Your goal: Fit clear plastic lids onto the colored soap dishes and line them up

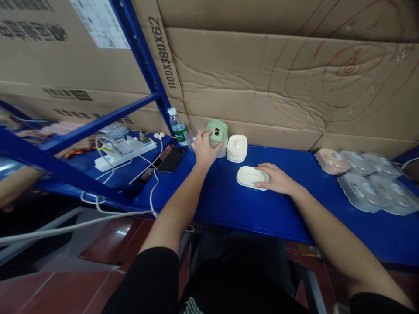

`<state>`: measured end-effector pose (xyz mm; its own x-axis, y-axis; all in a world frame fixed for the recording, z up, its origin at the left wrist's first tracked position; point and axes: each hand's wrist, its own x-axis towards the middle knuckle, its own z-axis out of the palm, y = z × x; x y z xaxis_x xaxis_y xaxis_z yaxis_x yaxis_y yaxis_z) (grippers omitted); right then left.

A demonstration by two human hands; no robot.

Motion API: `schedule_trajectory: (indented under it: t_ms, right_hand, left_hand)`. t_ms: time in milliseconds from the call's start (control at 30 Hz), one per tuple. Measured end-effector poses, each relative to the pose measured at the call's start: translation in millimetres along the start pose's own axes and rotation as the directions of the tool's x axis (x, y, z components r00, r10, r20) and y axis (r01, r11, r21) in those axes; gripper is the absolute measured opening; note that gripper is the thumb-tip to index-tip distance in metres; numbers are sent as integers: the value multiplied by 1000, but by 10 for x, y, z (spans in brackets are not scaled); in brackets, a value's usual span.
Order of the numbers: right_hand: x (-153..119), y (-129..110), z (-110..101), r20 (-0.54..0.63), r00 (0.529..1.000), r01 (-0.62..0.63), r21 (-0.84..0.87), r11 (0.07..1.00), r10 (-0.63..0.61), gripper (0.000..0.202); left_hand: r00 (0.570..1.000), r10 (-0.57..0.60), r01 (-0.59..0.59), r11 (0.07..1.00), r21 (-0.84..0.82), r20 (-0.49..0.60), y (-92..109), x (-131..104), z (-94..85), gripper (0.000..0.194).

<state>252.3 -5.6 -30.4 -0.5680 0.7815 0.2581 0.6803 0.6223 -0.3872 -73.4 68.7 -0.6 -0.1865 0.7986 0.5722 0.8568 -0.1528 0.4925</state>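
My left hand [205,151] reaches to the back of the blue table, its thumb and fingers around the near side of a green plastic cover [220,126] with a small slot in it. Beneath that cover is a paler piece, partly hidden by the hand. Just right of it stands a stack of cream plastic pieces [237,148]. Nearer to me, a cream oval plastic piece [249,175] lies on the table, and my right hand [277,179] grips its right end, thumb in front and fingers behind.
At the right lie a pink plastic case [330,160] and several clear ones [363,189]. Left are a water bottle [178,128], a phone [172,159], a white power strip [126,152] with cables, and a blue shelf post [144,52]. Another person's arm [19,185] shows far left.
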Motion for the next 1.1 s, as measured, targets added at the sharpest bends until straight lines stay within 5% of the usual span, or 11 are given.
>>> schedule_trajectory:
  t_ms: [1100]
  right_hand:
    - [0, -6, -9, 54, 999, -1, -7, 1000, 1, 75]
  left_hand:
    - [996, -41, 22, 972, -232, -77, -10, 30, 11, 55]
